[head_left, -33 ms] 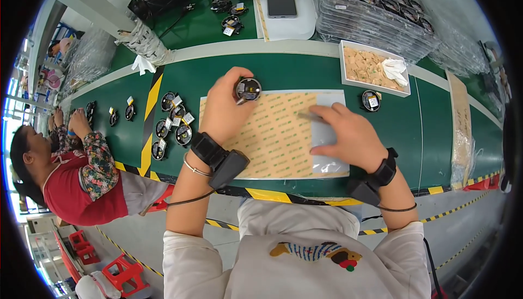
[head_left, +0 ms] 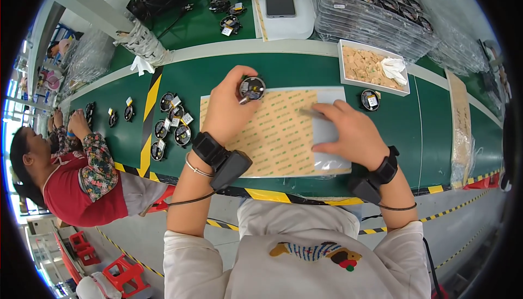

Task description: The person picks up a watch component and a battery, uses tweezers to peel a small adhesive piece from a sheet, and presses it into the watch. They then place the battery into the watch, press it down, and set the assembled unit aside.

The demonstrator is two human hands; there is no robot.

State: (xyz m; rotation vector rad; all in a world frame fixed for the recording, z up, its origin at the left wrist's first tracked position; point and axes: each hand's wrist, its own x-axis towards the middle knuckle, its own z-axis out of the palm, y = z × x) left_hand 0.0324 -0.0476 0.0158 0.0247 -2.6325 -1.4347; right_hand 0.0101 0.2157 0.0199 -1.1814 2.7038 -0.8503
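My left hand (head_left: 232,105) is closed around a small round black electronic part (head_left: 252,88), gripped by its rim with its inner side facing up. The part is above the far edge of a tan adhesive sheet (head_left: 278,141) with rows of small green print. Over the right side of that sheet, my right hand (head_left: 357,135) has a thin grey tool (head_left: 313,113) under its fingers, its tip pointing left. The tool's kind is blurred. Its thumb is apart from the index finger, beside the bare grey backing strip (head_left: 326,133).
Several round black parts with white tags (head_left: 182,134) lie left of the sheet; another single part (head_left: 370,100) is at right. A white box of tan scraps (head_left: 376,67), stacked clear trays (head_left: 370,21) and a phone (head_left: 280,0) stand behind. A co-worker (head_left: 76,173) sits at left.
My left hand and the round part have shifted very slightly to the right, and my right hand has moved a touch the same way. Both grips look the same.
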